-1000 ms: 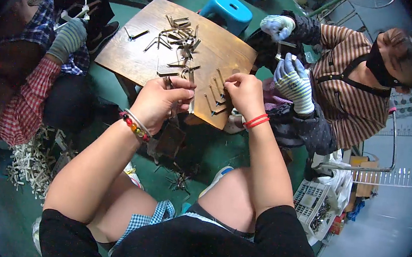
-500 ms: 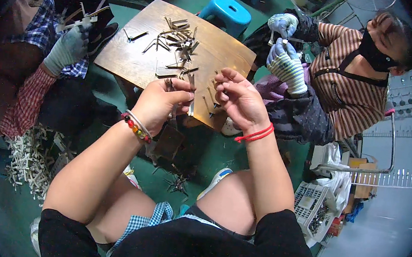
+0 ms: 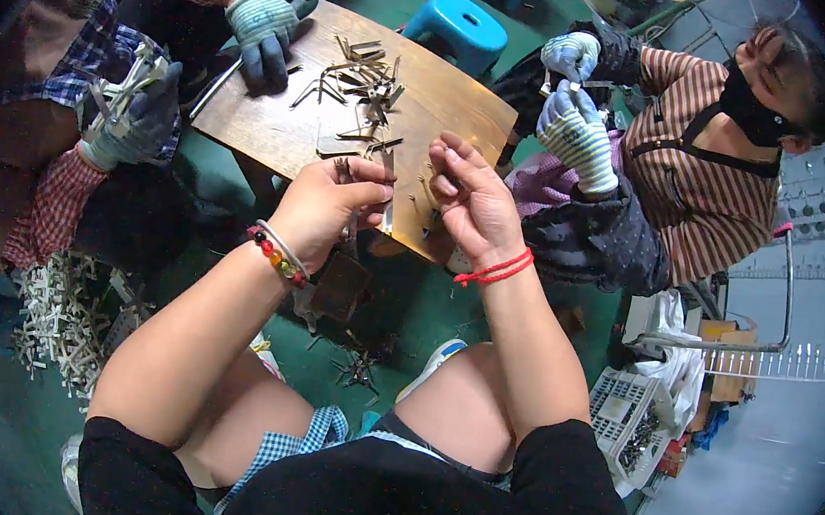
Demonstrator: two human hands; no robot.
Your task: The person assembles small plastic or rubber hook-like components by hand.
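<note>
My left hand (image 3: 325, 210), with a beaded bracelet at the wrist, pinches a thin flat metal strip (image 3: 388, 205) that hangs down from its fingertips. My right hand (image 3: 474, 199), with a red string at the wrist, is held up just right of the strip, fingers curled and apart; I cannot tell whether it touches the strip. Both hands hover over the near edge of a low wooden table (image 3: 449, 101). A loose pile of similar metal strips (image 3: 366, 82) lies on the table beyond my hands.
A person in a striped top at the right works a small part with gloved hands (image 3: 572, 124). At the left another person's gloved hand (image 3: 263, 31) rests on the table; their other glove (image 3: 136, 113) holds a bundle of strips. A blue stool (image 3: 456, 31) and a heap of white strips (image 3: 54, 320) stand about.
My hands have drawn slightly apart and the strip now hangs from my left fingers. The left person's gloved hand has come down onto the table. The striped person's hands have shifted.
</note>
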